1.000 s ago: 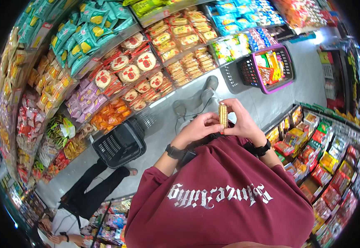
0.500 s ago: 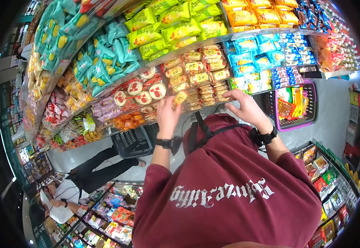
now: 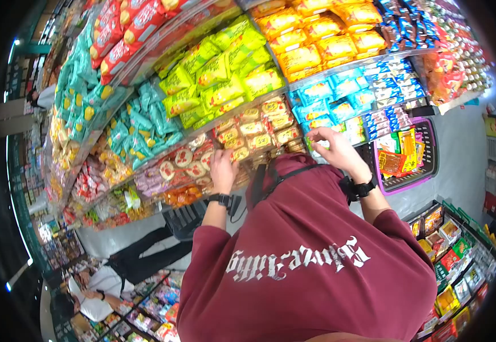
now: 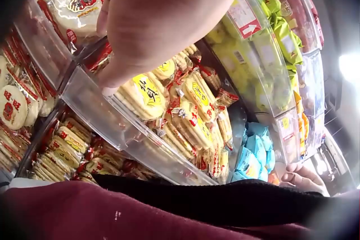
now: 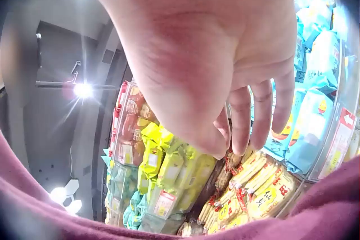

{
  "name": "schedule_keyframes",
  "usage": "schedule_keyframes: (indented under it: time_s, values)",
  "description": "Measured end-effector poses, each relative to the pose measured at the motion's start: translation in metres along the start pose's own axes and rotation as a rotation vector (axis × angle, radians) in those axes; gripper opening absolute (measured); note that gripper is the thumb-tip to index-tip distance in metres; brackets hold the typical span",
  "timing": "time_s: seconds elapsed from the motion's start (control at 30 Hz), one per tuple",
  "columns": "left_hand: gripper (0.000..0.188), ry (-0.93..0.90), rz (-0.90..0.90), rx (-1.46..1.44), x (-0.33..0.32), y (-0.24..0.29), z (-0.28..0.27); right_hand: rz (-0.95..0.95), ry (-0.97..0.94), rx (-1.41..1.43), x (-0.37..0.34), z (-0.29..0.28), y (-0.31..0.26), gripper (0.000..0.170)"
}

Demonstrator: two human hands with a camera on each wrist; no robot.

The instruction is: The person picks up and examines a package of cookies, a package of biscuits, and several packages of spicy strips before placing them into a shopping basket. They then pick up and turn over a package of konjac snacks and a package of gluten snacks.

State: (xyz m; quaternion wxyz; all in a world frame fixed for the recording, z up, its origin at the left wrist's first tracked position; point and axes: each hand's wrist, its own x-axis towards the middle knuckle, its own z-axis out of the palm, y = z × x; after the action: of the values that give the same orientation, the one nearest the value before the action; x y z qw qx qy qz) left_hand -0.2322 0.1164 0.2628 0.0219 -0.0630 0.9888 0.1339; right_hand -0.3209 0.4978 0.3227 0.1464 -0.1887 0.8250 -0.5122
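Observation:
My left hand (image 3: 223, 171) reaches down at the near side of a bin of rice crackers (image 3: 252, 130) in clear wrappers with yellow labels. In the left wrist view its thumb tip is right at the bin's clear plastic front (image 4: 121, 122), beside a cracker pack (image 4: 147, 95). The palm hides the other fingers, and I cannot tell whether they grip a pack. My right hand (image 3: 336, 149) hovers near the blue snack packs (image 3: 339, 94), fingers loosely bent and nothing held. The right wrist view has those fingers in front of crackers (image 5: 270, 189) and blue packs (image 5: 312, 122).
Green packs (image 3: 219, 74) and orange packs (image 3: 322, 40) fill the tier above. Round white crackers (image 3: 194, 168) lie to the left. A purple-rimmed basket (image 3: 393, 187) with snacks stands at right, a dark basket (image 3: 182, 219) at left. Another person (image 3: 97, 296) stands at lower left.
Both hands have parted and moved forward to the shelves. Earlier, they held a cracker pack together; then the left hand alone carried it to the bin. The view has shifted toward the upper shelves.

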Motion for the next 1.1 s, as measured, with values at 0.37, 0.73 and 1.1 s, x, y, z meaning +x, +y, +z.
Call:
schedule_keyframes:
  time_s: [0.37,0.73,1.1]
  values:
    - [0.043,0.097,0.097,-0.16,-0.016,-0.023,0.005,0.044,0.084,-0.171,-0.061,0.068,-0.03,0.021]
    - [0.022,0.244,0.084,-0.568,-0.062,-0.051,0.019,0.518,0.108,-0.098,-0.214,0.159,-0.102,0.023]
    - [0.008,-0.032,0.126,-0.745,-0.151,-0.06,0.062,0.454,0.053,-0.064,-0.261,0.178,-0.111,0.026]
